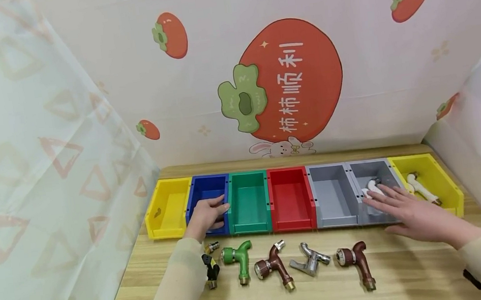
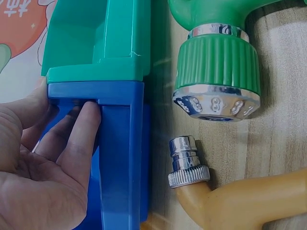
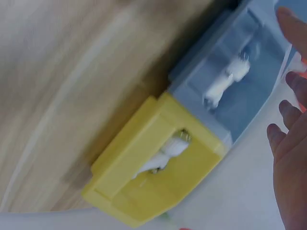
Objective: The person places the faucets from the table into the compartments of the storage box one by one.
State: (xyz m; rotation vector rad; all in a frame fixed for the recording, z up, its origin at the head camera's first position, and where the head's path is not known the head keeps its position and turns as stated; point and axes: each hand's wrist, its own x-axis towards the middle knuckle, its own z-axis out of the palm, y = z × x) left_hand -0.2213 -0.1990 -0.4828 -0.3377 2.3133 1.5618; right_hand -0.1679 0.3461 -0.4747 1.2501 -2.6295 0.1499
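Observation:
My left hand [image 1: 207,216] is at the blue bin [image 1: 192,195], its fingertips inside against the wall beside the green bin [image 1: 250,201]. In the left wrist view the thumb lies at that wall's rim, so the hand seems to grip it. Outstretched, my right hand [image 1: 412,209] hovers over the front of the right grey bin [image 1: 360,168], holding nothing. A white faucet [image 3: 228,79] lies in that bin, partly behind the fingers in the head view. Another white faucet [image 1: 422,187] lies in the right yellow bin [image 1: 447,190].
In front of the bins lie a green faucet [image 1: 241,261], two brown faucets [image 1: 276,264], a chrome faucet [image 1: 311,259], and tan [image 2: 240,199] and black [image 1: 211,270] faucets by the left sleeve. A red bin [image 1: 290,196], another grey bin [image 1: 333,191] and a left yellow bin [image 1: 169,207] complete the row.

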